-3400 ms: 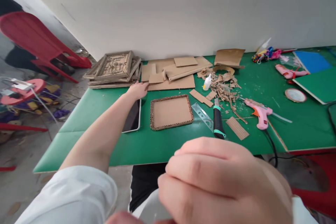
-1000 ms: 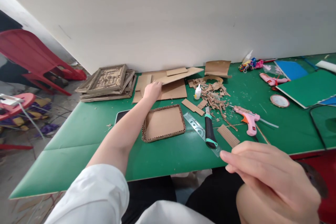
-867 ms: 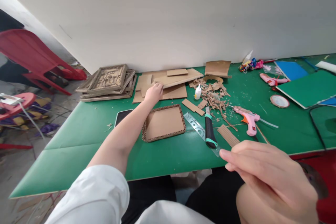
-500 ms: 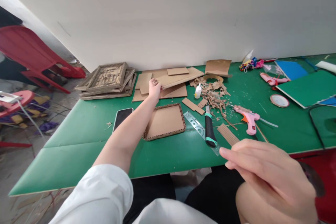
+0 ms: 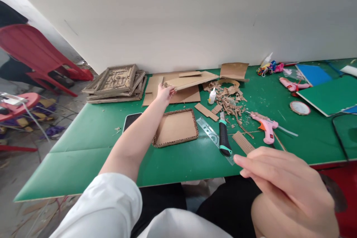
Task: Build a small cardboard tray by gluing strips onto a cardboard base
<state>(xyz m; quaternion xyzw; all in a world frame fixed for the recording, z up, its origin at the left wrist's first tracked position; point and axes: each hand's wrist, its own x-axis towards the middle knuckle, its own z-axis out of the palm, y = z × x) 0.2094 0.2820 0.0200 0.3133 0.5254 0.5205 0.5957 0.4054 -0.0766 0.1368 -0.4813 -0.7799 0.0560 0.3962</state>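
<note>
My left hand point(image 5: 165, 95) reaches to the back of the table, its fingers closed on the near left edge of a cardboard sheet point(image 5: 192, 80), which is tilted up off the larger cardboard point(image 5: 186, 97) below. A small cardboard strip point(image 5: 190, 74) rests on top of the raised sheet. Under my left forearm lies a shallow cardboard tray point(image 5: 176, 128) with a corrugated rim. In the right foreground, above the table's front edge, my right hand point(image 5: 287, 182) is curled with thumb and fingers together, and nothing shows in it. Nearest to it are a utility knife point(image 5: 223, 137), a clear ruler point(image 5: 209, 131) and a corrugated piece point(image 5: 243, 142).
Framed cardboard mazes point(image 5: 114, 81) are stacked at the back left, and a phone point(image 5: 131, 119) lies partly behind my forearm. Cardboard scraps point(image 5: 230, 98) surround a glue bottle point(image 5: 212, 96). To the right are a pink glue gun point(image 5: 266, 126), tape roll point(image 5: 300, 108) and green board point(image 5: 331, 93).
My left hand has turned and lifted the cardboard sheet's near edge, and the small strip on it has tilted along. My right hand stays almost where it was.
</note>
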